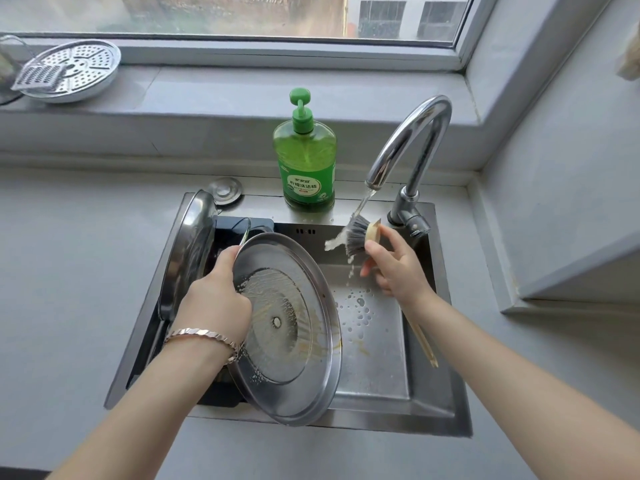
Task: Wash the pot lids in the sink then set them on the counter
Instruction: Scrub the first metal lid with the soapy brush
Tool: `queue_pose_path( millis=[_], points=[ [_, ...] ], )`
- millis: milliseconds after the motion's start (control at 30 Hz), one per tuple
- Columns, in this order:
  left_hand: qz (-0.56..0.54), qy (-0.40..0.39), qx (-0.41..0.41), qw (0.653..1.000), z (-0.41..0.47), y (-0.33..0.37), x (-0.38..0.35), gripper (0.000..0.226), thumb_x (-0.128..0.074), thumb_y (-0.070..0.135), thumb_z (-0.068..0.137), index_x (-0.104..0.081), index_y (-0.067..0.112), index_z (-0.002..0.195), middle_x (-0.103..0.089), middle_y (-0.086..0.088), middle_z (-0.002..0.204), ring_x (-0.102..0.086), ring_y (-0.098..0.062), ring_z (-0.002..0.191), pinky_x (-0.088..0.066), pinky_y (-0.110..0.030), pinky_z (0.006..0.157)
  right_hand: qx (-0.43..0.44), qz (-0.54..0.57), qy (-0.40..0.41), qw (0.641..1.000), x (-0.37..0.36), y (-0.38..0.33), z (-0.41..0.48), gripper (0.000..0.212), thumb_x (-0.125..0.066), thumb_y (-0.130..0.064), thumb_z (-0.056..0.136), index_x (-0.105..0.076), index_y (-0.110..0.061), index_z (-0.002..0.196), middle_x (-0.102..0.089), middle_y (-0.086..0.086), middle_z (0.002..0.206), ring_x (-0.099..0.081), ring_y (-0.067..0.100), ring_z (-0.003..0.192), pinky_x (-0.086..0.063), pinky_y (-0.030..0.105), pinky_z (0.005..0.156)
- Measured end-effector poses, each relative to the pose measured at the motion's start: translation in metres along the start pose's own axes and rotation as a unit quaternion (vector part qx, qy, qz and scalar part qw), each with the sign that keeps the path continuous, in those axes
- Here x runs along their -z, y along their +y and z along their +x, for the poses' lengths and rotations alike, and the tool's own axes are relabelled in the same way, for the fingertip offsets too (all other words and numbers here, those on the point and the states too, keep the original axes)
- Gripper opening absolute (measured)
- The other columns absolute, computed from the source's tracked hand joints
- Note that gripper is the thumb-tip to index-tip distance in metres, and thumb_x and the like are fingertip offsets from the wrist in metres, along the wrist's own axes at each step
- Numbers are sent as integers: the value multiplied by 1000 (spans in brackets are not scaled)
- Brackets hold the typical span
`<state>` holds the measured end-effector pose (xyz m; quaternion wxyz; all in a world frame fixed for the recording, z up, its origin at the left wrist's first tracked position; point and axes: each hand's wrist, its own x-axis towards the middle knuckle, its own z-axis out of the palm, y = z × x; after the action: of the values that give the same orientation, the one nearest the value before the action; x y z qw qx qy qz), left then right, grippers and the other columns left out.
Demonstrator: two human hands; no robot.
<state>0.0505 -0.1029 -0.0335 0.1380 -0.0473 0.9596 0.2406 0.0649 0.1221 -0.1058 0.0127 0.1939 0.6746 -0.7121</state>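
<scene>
My left hand [216, 299] grips the rim of a large steel pot lid [294, 358], tilted over the sink [374, 362] with its greasy, soapy underside facing me. My right hand [394, 268] holds a wooden-handled dish brush [358, 235] with its grey bristles under the running water. A second steel lid [188, 251] leans upright against the sink's left wall, and the edge of a glass lid [246, 230] shows behind my left hand.
The faucet [415, 140] arches over the sink's back right and runs water. A green dish soap bottle [304, 157] stands behind the sink beside a small metal drain cap [225, 190]. A steamer plate [74, 71] and grater [38, 77] sit on the windowsill. Grey counter [69, 271] flanks the sink.
</scene>
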Motion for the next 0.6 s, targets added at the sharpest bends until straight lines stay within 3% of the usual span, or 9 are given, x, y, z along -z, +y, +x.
queue_pose_path(
  millis=[100,233,300,467,600],
  points=[
    [-7,-10,0,1000,-1,4,-3,68,-37,-4,83,-32,33,140,-57,-10,93,-50,-24,74,-38,-30,66,-21,-63,45,997,11,15,12,24,-51,-28,94,-54,-17,116,-61,5,62,-42,0,32,-31,11,36],
    [-11,-22,-7,1000,-2,11,-8,67,-36,-4,84,-30,32,141,-58,-13,100,-52,-29,80,-40,-30,69,-68,-239,124,961,39,22,25,25,-53,-41,90,-59,-17,87,-62,-8,69,-54,8,65,-35,23,56],
    [-14,-23,-7,1000,-1,13,-10,68,-36,-4,83,-31,32,141,-58,-15,108,-51,-29,82,-40,-30,70,-65,-285,129,948,50,15,33,26,-53,-40,90,-56,-16,83,-56,-5,73,-50,11,68,-35,26,58],
    [-70,-21,3,997,4,12,-16,67,-35,-7,84,-34,31,139,-55,-8,98,-48,-14,69,-36,-28,66,-75,-323,129,935,59,2,55,39,-49,-46,90,-51,-17,66,-51,-4,62,-48,17,66,-34,24,55],
    [-97,-13,11,995,7,11,-22,62,-37,-7,86,-38,29,137,-49,-3,97,-44,-20,83,-33,-25,74,-83,-303,120,942,53,-3,68,42,-47,-47,90,-59,-11,74,-53,-2,63,-50,17,66,-35,28,58]
  ],
)
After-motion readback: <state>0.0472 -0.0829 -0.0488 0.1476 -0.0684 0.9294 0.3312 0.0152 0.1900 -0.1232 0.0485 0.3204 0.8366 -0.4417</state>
